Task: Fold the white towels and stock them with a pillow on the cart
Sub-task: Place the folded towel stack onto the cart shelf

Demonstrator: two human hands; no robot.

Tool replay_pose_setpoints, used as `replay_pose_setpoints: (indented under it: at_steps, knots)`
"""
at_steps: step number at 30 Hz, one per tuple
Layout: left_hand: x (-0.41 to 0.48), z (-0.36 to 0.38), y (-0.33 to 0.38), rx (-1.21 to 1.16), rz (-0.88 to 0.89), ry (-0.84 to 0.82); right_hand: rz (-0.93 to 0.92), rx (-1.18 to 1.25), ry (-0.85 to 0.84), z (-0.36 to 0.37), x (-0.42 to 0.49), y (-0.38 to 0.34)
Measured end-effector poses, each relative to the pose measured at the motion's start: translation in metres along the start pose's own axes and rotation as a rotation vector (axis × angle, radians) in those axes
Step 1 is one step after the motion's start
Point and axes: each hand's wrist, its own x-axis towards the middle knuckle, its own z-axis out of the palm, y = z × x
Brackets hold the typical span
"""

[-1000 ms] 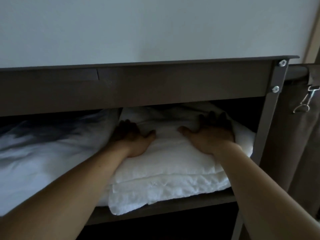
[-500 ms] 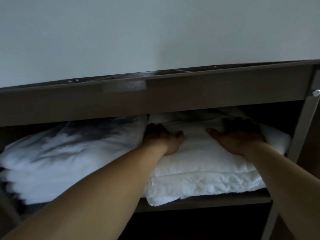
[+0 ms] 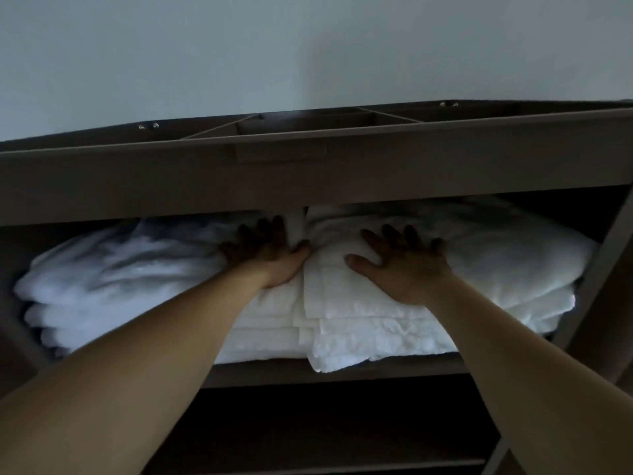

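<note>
No grip is closed: the left hand point(image 3: 270, 258) and right hand point(image 3: 407, 269) are pressed flat, fingers spread, on the folded towels point(image 3: 376, 323), stacked on the cart shelf point(image 3: 342, 370); the pillow point(image 3: 113, 279) is lodged just left.

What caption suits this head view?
Both hands, left and right, press flat on folded towels on the cart shelf.

shelf point(image 3: 342, 370) full: pillow point(image 3: 120, 279), towels point(image 3: 394, 323) | low gap under top rail point(image 3: 308, 180)
</note>
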Motion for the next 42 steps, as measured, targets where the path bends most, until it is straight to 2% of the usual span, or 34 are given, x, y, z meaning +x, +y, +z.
replay_pose_setpoints:
  at_steps: [3, 5, 8, 12, 14, 18, 24, 30, 37, 42]
  knots:
    - [-0.010, -0.002, 0.004, -0.072, 0.053, -0.049, -0.044, -0.001, 0.049, 0.010, -0.017, -0.026]
    - [-0.032, 0.005, 0.017, -0.022, 0.120, -0.067, -0.074, 0.014, 0.054, 0.015, -0.030, -0.043]
    - [-0.068, -0.004, 0.024, 0.030, 0.252, -0.107, -0.060, -0.001, -0.075, -0.001, -0.049, -0.059]
    - [-0.115, -0.029, -0.012, 0.092, 0.453, -0.176, -0.112, -0.003, -0.218, -0.016, -0.105, -0.093]
    - [-0.144, -0.047, -0.038, 0.104, 0.491, -0.218, -0.078, -0.005, -0.274, -0.023, -0.136, -0.114]
    - [-0.197, -0.094, -0.096, 0.169, 0.383, -0.288, -0.090, -0.047, -0.320, -0.054, -0.186, -0.171]
    - [-0.293, -0.158, -0.191, 0.149, 0.139, -0.296, -0.211, 0.002, -0.308, -0.100, -0.256, -0.246]
    - [-0.358, -0.219, -0.287, 0.169, 0.019, -0.275, -0.333, 0.001, -0.319, -0.135, -0.301, -0.326]
    - [-0.388, -0.258, -0.435, 0.112, -0.146, -0.162, -0.534, -0.029, -0.253, -0.154, -0.302, -0.483]
    - [-0.395, -0.287, -0.572, 0.092, -0.284, -0.125, -0.613, -0.038, -0.247, -0.142, -0.283, -0.620]
